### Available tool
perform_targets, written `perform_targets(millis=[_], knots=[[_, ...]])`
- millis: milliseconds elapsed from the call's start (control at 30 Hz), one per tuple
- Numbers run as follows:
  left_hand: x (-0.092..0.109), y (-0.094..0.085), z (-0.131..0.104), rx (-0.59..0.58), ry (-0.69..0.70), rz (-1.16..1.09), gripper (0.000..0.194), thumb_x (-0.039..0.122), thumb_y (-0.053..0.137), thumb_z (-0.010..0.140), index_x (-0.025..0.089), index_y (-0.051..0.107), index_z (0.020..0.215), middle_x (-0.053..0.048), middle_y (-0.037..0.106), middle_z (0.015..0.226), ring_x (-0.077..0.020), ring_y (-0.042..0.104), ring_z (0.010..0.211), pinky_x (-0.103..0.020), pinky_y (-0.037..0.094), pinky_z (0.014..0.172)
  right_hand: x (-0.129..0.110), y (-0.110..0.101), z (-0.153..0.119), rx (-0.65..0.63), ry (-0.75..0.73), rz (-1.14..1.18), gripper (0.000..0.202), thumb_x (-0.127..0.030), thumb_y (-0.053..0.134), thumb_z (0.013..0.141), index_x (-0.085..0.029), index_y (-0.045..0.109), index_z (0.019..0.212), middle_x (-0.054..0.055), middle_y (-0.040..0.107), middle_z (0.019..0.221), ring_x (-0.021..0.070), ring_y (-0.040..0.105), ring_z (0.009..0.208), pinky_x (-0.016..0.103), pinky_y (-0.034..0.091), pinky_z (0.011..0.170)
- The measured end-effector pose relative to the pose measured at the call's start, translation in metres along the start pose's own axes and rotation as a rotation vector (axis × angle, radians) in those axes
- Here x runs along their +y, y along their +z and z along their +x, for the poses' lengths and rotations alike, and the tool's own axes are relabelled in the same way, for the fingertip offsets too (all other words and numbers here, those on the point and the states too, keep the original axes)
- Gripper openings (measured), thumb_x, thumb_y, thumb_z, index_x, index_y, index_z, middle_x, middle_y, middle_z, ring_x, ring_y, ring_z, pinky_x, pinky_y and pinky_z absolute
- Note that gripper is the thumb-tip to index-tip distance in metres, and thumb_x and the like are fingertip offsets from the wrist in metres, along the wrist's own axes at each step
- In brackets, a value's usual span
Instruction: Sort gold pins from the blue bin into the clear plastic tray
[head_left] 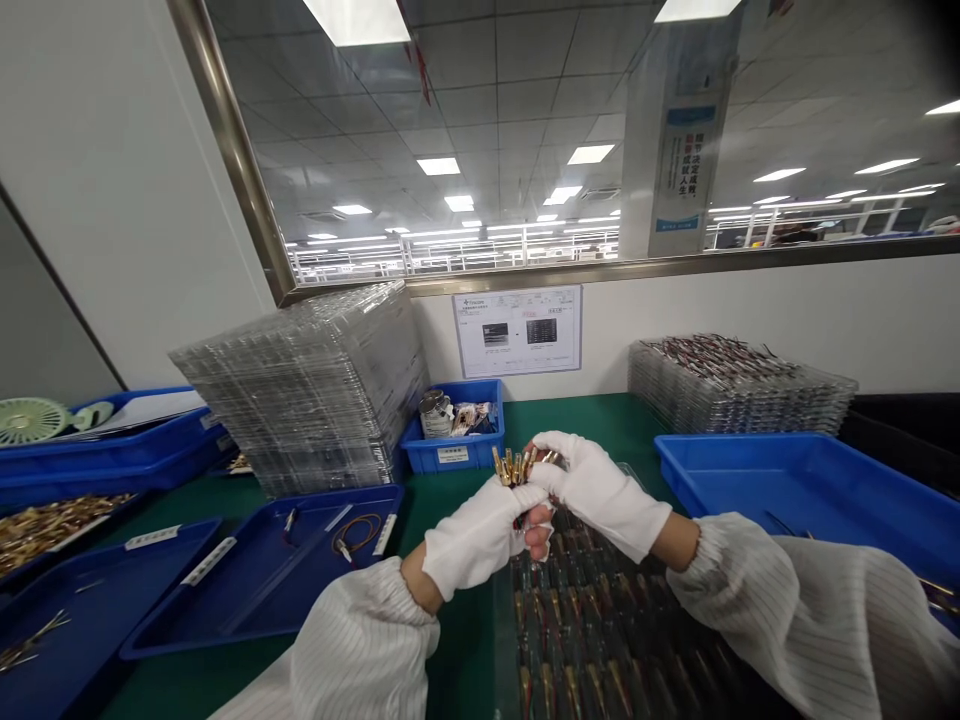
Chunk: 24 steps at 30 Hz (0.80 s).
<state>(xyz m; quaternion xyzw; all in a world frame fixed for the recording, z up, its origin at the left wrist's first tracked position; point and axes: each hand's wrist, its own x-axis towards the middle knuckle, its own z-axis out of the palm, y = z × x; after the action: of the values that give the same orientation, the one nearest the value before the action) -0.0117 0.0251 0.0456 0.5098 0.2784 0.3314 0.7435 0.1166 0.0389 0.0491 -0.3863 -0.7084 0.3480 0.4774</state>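
Note:
My left hand (484, 535), in a white fingertip-less glove, is closed around a bunch of slim gold-coloured metal parts (511, 467). Their tips point up and away from me, and some dark and red wire shows below them. My right hand (600, 490), gloved the same way, is pinched at the right side of this bunch; gold-coloured pieces show by its fingers, though the fingertips are partly hidden. Beneath both hands lies a clear plastic tray (505, 650), with rows of similar gold-tipped parts with red wires in its slots.
Tall stacked clear trays (322, 400) stand at back left, near a small blue bin (442, 458). Blue trays (262, 590) fill the left side. On the right are a blue tray (750, 455) and a loaded tray stack (720, 385). A printed sheet (519, 350) hangs ahead.

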Motion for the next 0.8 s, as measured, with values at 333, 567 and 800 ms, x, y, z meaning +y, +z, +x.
perform_targets(millis=[333, 567, 800], knots=[[-0.002, 0.001, 0.003, 0.024, 0.006, 0.144, 0.017, 0.033, 0.047, 0.071, 0.020, 0.037, 0.076, 0.007, 0.036, 0.048, -0.0047, 0.033, 0.038, -0.022, 0.032, 0.042, 0.001, 0.001, -0.003, -0.103, 0.037, 0.056, 0.043, -0.011, 0.043, 0.066, -0.020, 0.045, 0.107, 0.003, 0.052, 0.092, 0.0145, 0.049, 0.083, 0.028, 0.041, 0.075], [-0.007, -0.001, 0.004, -0.018, 0.001, 0.088, 0.018, 0.033, 0.047, 0.072, 0.021, 0.036, 0.080, 0.008, 0.032, 0.051, -0.0048, 0.033, 0.040, -0.021, 0.033, 0.043, 0.008, 0.001, 0.002, -0.068, 0.032, 0.052, 0.009, -0.014, 0.041, 0.065, -0.016, 0.048, 0.069, -0.003, 0.046, 0.063, 0.0079, 0.043, 0.058, 0.020, 0.038, 0.056], [-0.006, -0.005, 0.001, -0.005, -0.072, 0.104, 0.021, 0.038, 0.040, 0.074, 0.021, 0.037, 0.087, 0.009, 0.030, 0.050, -0.0034, 0.029, 0.036, -0.019, 0.029, 0.040, 0.011, -0.009, 0.012, -0.146, 0.145, 0.100, 0.005, -0.020, 0.042, 0.065, -0.016, 0.044, 0.068, -0.005, 0.038, 0.049, 0.0054, 0.035, 0.039, 0.017, 0.029, 0.037]])
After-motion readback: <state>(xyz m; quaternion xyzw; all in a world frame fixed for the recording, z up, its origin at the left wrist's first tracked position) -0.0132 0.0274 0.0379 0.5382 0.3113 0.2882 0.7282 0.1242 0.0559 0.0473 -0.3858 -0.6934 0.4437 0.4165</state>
